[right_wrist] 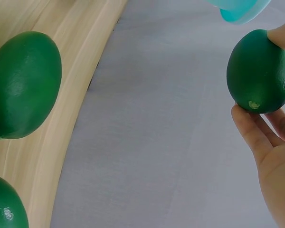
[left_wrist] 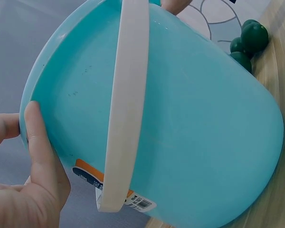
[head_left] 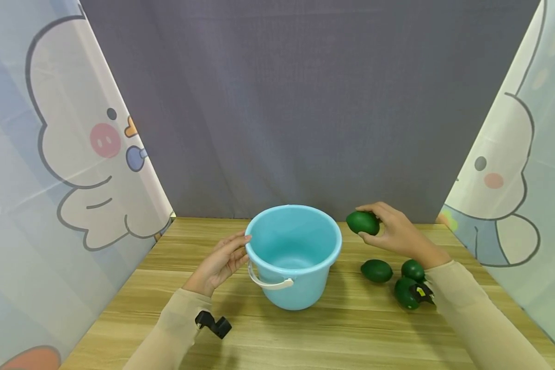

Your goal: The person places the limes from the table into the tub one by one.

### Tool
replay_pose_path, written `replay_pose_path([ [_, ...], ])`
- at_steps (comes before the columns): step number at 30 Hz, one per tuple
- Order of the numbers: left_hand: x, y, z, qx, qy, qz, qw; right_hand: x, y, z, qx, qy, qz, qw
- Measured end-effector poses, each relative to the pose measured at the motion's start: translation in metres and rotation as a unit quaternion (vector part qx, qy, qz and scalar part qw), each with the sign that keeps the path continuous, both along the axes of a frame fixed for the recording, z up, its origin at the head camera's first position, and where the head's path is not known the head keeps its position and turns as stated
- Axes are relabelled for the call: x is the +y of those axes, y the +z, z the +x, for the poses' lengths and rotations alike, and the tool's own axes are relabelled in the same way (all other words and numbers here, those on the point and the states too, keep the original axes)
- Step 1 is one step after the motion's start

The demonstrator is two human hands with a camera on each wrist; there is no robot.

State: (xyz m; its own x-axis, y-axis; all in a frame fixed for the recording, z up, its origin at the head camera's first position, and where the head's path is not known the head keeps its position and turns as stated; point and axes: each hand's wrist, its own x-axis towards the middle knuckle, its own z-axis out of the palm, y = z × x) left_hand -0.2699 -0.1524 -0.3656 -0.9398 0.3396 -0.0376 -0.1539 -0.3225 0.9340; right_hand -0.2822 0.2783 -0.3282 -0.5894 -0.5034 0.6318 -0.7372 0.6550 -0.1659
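Note:
A light blue bucket [head_left: 291, 293] stands upright on the table, its white handle [left_wrist: 126, 95] hanging down at the side. At the left of the rim, my left hand [head_left: 219, 262] pinches the edge between its digits. The inside walls and floor of the bucket show from above. Right of the bucket and above the table, my right hand [head_left: 393, 228] holds a dark green avocado [right_wrist: 259, 71] between thumb and fingers. Beneath that hand lies another avocado [head_left: 376, 271], with two more avocados [head_left: 406, 293] near the right wrist, partly covered by the wrist mount.
The wooden table [head_left: 305, 339] runs back to a grey cloth backdrop [head_left: 296, 113]. Curtains with cartoon figures [head_left: 83, 133] hang on both sides. A black mount [head_left: 213, 324] sits on the left wrist. A printed label [left_wrist: 140, 202] is on the bucket's outer wall.

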Motion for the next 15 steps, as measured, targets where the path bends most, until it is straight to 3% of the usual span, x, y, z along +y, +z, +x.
replay_pose_path([
  [15, 0.001, 0.0, -0.001, -0.005, 0.004, -0.004, 1.0, -0.012, 0.013, 0.003, 0.008, 0.033, -0.003, 0.9994],
])
